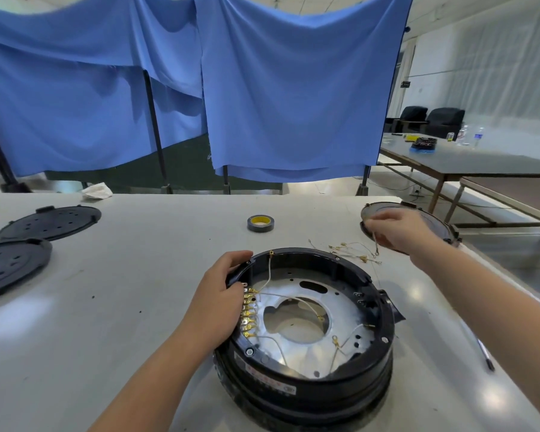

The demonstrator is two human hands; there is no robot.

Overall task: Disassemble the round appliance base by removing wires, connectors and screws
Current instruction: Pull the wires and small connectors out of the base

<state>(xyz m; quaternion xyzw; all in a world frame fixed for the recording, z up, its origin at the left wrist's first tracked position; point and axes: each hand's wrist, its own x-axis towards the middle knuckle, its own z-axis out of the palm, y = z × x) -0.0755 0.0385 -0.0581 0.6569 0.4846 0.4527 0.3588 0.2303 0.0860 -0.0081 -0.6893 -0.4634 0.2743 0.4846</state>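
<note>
The round black appliance base (312, 385) lies open side up on the white table, showing a silver metal plate (349, 322) with a centre hole. A row of brass connectors (249, 310) lines its left inner wall, with several thin white wires running from them across the plate. My left hand (219, 300) grips the base's left rim beside those connectors. My right hand (399, 232) is raised at the right, pinching a thin wire (375, 244) with a ring terminal hanging down. Under it lies a small pile of removed wires (356, 252) on the table.
A roll of dark tape (260, 223) sits behind the base. Two black round covers (49, 222) (10, 266) lie at the left, a round plate (430, 226) at the right edge, and a pen-like tool (485, 353) at the right. Blue cloth hangs behind.
</note>
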